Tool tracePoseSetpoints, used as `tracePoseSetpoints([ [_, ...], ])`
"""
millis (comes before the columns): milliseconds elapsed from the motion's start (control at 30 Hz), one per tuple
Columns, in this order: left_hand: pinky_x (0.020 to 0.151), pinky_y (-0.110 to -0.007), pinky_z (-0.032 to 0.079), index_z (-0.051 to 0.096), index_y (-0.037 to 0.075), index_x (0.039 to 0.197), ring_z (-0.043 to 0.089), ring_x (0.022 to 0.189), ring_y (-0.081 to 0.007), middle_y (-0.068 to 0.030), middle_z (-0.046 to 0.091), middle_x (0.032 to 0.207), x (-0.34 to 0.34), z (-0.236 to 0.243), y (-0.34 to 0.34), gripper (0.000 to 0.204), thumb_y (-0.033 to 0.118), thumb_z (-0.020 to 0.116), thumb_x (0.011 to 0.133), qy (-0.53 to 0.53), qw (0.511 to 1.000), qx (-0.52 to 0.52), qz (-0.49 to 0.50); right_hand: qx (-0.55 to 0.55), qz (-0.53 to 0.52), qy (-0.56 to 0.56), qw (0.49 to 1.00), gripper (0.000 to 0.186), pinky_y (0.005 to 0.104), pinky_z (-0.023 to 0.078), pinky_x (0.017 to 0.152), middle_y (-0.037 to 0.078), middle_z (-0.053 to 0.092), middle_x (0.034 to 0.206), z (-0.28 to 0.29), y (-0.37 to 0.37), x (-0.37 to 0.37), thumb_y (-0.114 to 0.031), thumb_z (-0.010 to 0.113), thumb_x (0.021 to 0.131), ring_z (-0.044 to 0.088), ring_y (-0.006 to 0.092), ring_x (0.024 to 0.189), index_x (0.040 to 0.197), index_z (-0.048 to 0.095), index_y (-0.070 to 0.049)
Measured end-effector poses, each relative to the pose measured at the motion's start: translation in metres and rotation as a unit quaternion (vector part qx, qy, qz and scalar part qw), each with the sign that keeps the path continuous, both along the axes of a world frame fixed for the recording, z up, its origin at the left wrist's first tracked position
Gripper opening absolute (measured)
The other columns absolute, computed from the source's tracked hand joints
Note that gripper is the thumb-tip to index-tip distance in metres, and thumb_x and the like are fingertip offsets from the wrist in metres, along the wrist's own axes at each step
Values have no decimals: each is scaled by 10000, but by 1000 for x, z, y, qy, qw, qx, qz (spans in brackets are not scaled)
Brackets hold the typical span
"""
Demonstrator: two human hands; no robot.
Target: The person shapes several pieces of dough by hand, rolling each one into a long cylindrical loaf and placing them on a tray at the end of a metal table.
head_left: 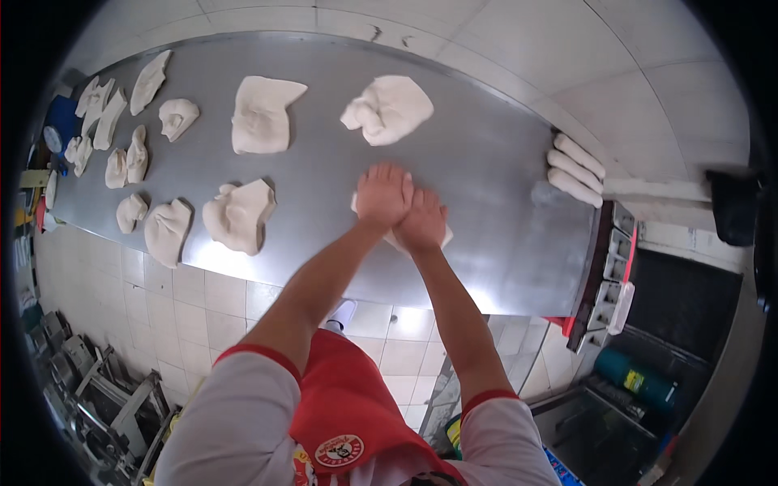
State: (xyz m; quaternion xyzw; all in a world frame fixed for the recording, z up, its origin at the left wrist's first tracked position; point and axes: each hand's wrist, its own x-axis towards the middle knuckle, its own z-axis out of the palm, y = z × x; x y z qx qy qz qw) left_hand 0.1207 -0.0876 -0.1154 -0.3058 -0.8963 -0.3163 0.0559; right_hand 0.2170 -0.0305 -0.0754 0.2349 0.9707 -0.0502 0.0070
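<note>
Pressing dough piece point(397, 236), left hand point(382, 195), right hand point(421, 220), fingers flat

A steel table point(502, 243) carries many dough pieces point(259, 113) and three rolled logs point(574, 170).

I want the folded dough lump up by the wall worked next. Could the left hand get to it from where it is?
Probably yes. The left hand presses the dough piece just below the folded dough lump, with only bare steel table between them.
</note>
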Motion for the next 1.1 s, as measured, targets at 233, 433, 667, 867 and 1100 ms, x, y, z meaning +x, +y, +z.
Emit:
tracePoseSetpoints([
  [233, 989, -503, 442, 776, 119, 929, 570, 1229, -284, -81, 666, 1239, 4, 29, -8, 467, 475, 503, 1059, -109, 974, -125, -156, -91, -54, -5, 994, 947, 689, 344, 1148, 141, 529, 1515, 13, 4, 62, -424, 791, 883, 460, 379, 1458, 1639, 341, -75],
  [433, 1024, -494, 423, 772, 127, 935, 577, 1258, -261, -63, 694, 1207, 27, 15, 31, 444, 479, 529, 1054, 63, 968, -105, -219, -52, -143, 100, 983, 930, 722, 273, 1218, 196, 443, 1631, -29, 5, 69, -418, 802, 918, 410, 411, 1521, 1636, 337, -52],
  [667, 984, -472, 417, 723, 138, 1072, 596, 1150, -258, -66, 664, 1147, 33, 41, 26, 357, 433, 523, 1058, -35, 917, -223, -330, -202, -197, 205, 937, 712, 657, 336, 1188, 170, 572, 1446, -32, -5, 113, -343, 812, 890, 496, 403, 1432, 1493, 518, -103],
  [867, 991, -477, 415, 715, 131, 1122, 591, 1198, -265, -80, 656, 1185, 40, 23, 16, 395, 464, 512, 1061, 60, 945, -165, -275, -71, -223, 66, 970, 697, 539, 425, 1074, 190, 574, 1411, -16, -7, 82, -289, 786, 924, 570, 377, 1287, 1537, 522, -88],
  [1100, 1000, -478, 417, 710, 123, 1190, 608, 1189, -277, -107, 661, 1242, 33, 52, 7, 429, 473, 493, 1069, -99, 862, -320, -380, -153, -214, 199, 944, 701, 522, 417, 1057, 155, 548, 1391, -26, -43, 112, -290, 768, 928, 554, 358, 1291, 1529, 475, -82],
])
